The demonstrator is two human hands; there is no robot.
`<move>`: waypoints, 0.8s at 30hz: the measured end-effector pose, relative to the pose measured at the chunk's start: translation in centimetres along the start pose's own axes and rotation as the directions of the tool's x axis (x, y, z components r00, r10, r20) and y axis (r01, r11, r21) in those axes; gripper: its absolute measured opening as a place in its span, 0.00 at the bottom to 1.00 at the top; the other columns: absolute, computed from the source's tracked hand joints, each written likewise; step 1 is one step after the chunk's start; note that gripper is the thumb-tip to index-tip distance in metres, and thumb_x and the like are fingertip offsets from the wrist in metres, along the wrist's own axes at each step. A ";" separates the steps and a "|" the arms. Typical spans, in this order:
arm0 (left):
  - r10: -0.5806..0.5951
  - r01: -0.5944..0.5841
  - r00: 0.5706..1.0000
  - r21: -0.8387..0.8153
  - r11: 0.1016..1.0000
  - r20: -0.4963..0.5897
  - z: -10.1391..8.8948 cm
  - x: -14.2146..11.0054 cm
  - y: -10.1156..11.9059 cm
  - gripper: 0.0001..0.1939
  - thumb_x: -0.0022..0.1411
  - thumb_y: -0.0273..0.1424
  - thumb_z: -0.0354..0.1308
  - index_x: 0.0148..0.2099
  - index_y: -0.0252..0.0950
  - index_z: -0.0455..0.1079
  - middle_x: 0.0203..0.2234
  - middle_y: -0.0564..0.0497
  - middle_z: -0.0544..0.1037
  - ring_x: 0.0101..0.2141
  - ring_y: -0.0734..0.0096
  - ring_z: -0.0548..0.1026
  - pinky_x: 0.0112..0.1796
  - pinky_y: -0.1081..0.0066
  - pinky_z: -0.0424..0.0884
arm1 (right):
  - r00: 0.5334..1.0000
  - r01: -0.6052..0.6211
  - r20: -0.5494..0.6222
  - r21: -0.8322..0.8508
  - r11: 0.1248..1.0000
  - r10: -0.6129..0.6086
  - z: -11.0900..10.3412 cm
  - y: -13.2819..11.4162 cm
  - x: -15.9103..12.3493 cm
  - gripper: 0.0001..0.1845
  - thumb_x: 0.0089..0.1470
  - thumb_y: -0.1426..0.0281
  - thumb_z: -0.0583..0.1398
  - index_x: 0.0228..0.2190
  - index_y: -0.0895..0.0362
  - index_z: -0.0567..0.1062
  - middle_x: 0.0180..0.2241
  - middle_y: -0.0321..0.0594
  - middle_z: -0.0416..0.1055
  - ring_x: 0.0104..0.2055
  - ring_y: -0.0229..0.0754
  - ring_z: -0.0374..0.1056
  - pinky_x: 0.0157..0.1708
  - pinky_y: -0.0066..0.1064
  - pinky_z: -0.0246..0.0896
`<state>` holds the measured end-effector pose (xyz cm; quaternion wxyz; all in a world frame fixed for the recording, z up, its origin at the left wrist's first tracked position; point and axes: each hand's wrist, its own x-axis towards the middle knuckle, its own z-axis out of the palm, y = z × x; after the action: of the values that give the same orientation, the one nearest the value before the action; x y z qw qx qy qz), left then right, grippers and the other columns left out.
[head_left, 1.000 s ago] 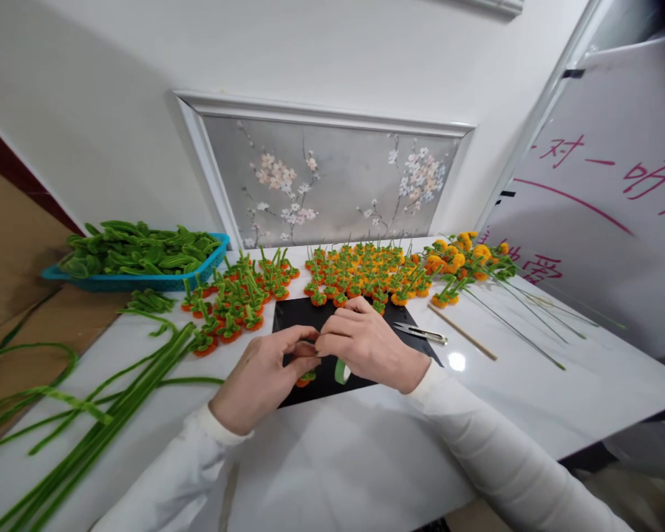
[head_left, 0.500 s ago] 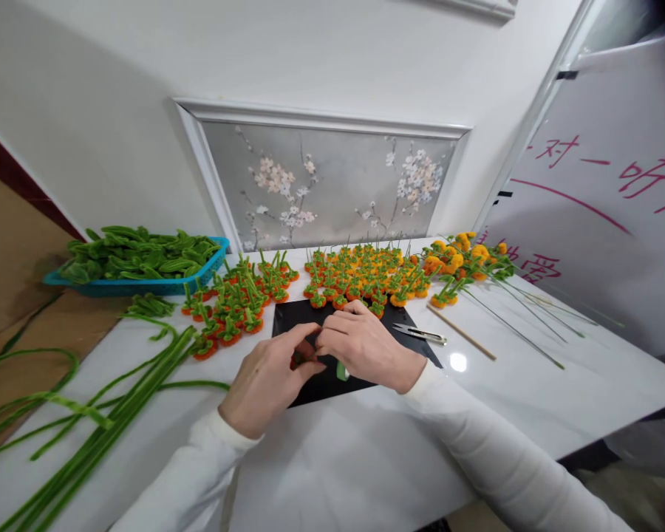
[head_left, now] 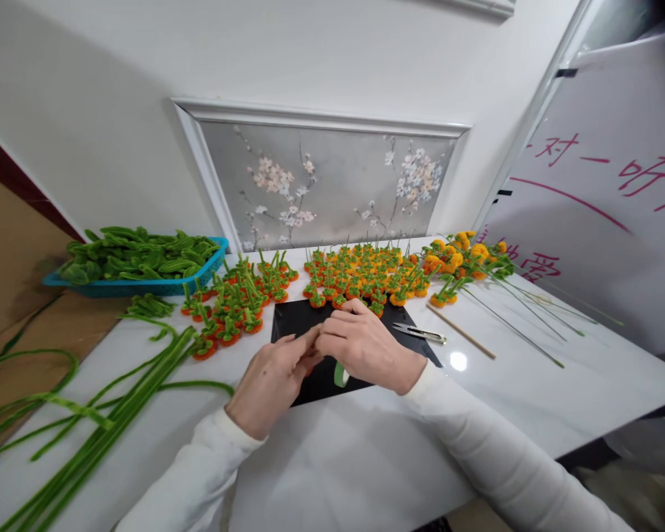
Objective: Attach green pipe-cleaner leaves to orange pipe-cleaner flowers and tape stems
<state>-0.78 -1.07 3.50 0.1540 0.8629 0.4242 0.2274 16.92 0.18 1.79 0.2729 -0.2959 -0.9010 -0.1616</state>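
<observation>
My left hand [head_left: 269, 380] and my right hand [head_left: 360, 343] meet above a black mat [head_left: 288, 318], fingertips together. Between the left fingers shows a bit of an orange flower [head_left: 312, 362], mostly hidden. The right fingers are pinched close against it; what lies in them is covered by the hand. Just under the right hand a roll of green tape [head_left: 340, 375] stands on the mat. Small scissors [head_left: 420, 333] lie at the mat's right edge. Beyond the mat stand several orange fuzzy flowers with green stems [head_left: 230, 325] and yellow-orange ones [head_left: 360, 270].
A blue basket [head_left: 199, 284] of green fuzzy leaves is at the back left. Long green fuzzy stems [head_left: 127, 414] cross the table's left side. A wooden stick [head_left: 462, 332], thin wire stems [head_left: 524, 336] and finished yellow flowers [head_left: 479, 253] lie right.
My left hand has turned and its fingers have closed nearer the right hand, covering more of the flower. The right hand stays nearly in place.
</observation>
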 end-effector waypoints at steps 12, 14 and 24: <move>0.124 -0.109 0.979 0.095 0.989 -0.162 0.1 0.2 -1.2 0.08 0.57 0.30 0.53 0.35 0.36 0.73 0.51 0.43 0.70 0.50 0.58 0.69 0.50 0.62 0.65 | 0.995 -0.103 -0.011 0.064 0.993 0.104 0.1 0.8 -0.4 0.13 0.60 0.68 0.51 0.28 0.58 0.71 0.27 0.37 0.66 0.30 0.36 0.58 0.38 0.32 0.44; 0.142 -0.124 0.974 0.111 0.986 -0.177 1.1 0.4 -1.2 0.08 0.57 0.28 0.52 0.34 0.35 0.73 0.49 0.42 0.72 0.49 0.59 0.70 0.48 0.63 0.66 | 0.994 -0.105 -0.002 0.057 0.993 0.106 0.0 0.9 -0.5 0.13 0.60 0.69 0.51 0.28 0.58 0.71 0.27 0.37 0.66 0.30 0.35 0.59 0.38 0.32 0.44; -0.110 0.070 0.988 -0.327 0.942 -0.108 2.0 2.9 -0.3 0.07 0.52 0.27 0.57 0.22 0.35 0.70 0.40 0.47 0.78 0.41 0.62 0.75 0.43 0.66 0.67 | 0.945 -0.323 0.106 0.467 0.823 0.311 -1.5 2.5 -0.9 0.05 0.55 0.74 0.57 0.28 0.59 0.72 0.28 0.36 0.68 0.31 0.32 0.63 0.33 0.23 0.55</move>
<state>1.65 1.29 2.44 0.2765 0.7900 0.4290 0.3396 19.67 0.99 2.81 0.3490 -0.3668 -0.8544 0.1172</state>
